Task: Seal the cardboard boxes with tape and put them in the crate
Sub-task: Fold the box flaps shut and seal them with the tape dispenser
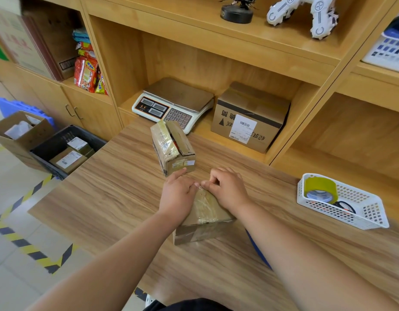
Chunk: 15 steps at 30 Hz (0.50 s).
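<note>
A small cardboard box (205, 217) with wrinkled clear tape on top lies on the wooden table (108, 194) in front of me. My left hand (177, 194) rests on its left top, fingers reaching forward. My right hand (226, 187) has its fingers curled at the box's far edge, pinching the tape there. A second small box (172, 148) with a loose flap stands just beyond the hands. A dark crate (45, 147) on the floor at the left holds two labelled boxes.
A white basket (360, 217) at the right holds a yellow tape roll (320, 189) and scissors. A scale (171, 104) and a larger box (250, 117) sit in the shelf behind. An open carton (21, 131) stands beside the crate.
</note>
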Available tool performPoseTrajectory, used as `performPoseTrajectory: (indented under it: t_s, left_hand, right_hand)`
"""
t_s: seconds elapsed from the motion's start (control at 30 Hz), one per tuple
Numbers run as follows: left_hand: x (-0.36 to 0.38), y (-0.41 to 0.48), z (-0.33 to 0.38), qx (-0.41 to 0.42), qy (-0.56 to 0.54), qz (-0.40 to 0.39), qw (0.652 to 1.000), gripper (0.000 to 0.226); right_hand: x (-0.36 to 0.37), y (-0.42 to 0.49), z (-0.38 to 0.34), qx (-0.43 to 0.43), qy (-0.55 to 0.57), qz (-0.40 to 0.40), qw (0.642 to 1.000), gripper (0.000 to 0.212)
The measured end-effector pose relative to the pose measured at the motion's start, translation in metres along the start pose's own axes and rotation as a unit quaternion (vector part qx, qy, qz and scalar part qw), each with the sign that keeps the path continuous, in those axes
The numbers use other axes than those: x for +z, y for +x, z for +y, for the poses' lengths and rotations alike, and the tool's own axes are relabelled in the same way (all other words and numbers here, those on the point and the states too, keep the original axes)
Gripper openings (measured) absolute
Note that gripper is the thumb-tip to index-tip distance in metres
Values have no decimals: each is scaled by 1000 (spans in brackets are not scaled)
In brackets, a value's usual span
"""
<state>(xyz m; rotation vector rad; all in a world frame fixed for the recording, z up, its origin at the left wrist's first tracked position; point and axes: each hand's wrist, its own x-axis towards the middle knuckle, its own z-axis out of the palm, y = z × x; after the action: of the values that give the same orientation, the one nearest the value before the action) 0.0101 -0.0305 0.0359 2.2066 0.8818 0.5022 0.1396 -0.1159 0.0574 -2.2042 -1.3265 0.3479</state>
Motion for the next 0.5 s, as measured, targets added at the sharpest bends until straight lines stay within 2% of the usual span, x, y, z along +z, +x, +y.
performPoseTrajectory:
  t_s: [0.1,0.17,0.27,0.37,0.43,0.5]
  left_hand:
    - [-1,0,1,1,-18,5,1000,25]
    - [0,0,0,6,-24,7,1000,24]
    - [2,0,-4,16,-21,5,1000,23]
    - [3,-1,-7,37,-12,14,999,24]
    - [5,-2,-7,51,-4,24,998,24]
    - [5,-3,-7,44,2,28,999,25]
  right_hand:
    - [-2,-2,-2,-14,-16,-13,1000,37]
    - [-7,-5,-4,-29,-56,-48,997,32]
    - [-16,-11,-9,-29,-109,-124,986,52]
    - [-16,-16,-11,-37,-148,-149,977,69]
    - [-15,-14,-10,-43,-170,-150,973,73]
    - [-15,-12,-11,-55,-182,-135,972,67]
